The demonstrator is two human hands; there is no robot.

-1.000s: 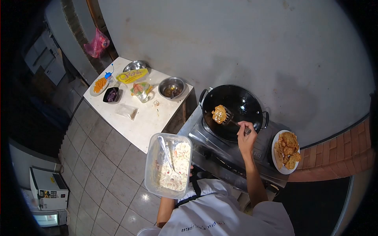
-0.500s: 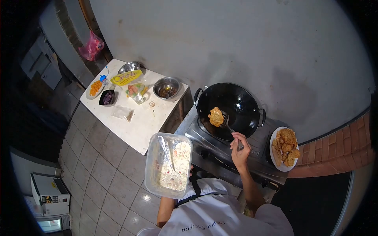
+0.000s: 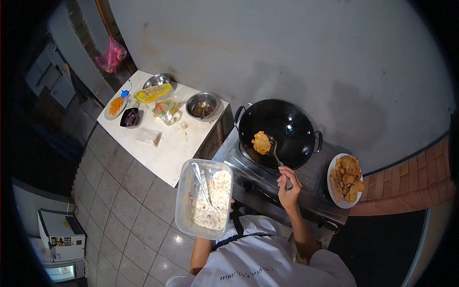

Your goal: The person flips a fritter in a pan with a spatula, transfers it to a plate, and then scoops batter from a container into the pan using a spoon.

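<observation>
My right hand [image 3: 289, 187] is closed around the handle of a slotted spatula [image 3: 276, 154]. A browned fritter [image 3: 261, 143] rests at the spatula's head, on the left side of the black wok [image 3: 296, 122]. My left hand [image 3: 232, 204] holds up a clear plastic container [image 3: 180, 210] beside the stove; only a bit of its fingers shows at the container's right side, the rest hidden beneath. Inside the container are a pale batter with red and orange bits [image 3: 214, 203] and a metal spoon [image 3: 202, 182].
The wok sits on a steel gas stove [image 3: 258, 179]. Right of it is a white plate [image 3: 333, 195] of fried fritters [image 3: 348, 172]. A white table [image 3: 169, 158] at left carries steel bowls [image 3: 202, 106], a yellow packet [image 3: 153, 93], a dark bowl [image 3: 129, 117] and shredded orange food [image 3: 115, 106].
The spatula and fritter have shifted slightly left within the wok, and my right hand has moved slightly down and left. The container has barely moved.
</observation>
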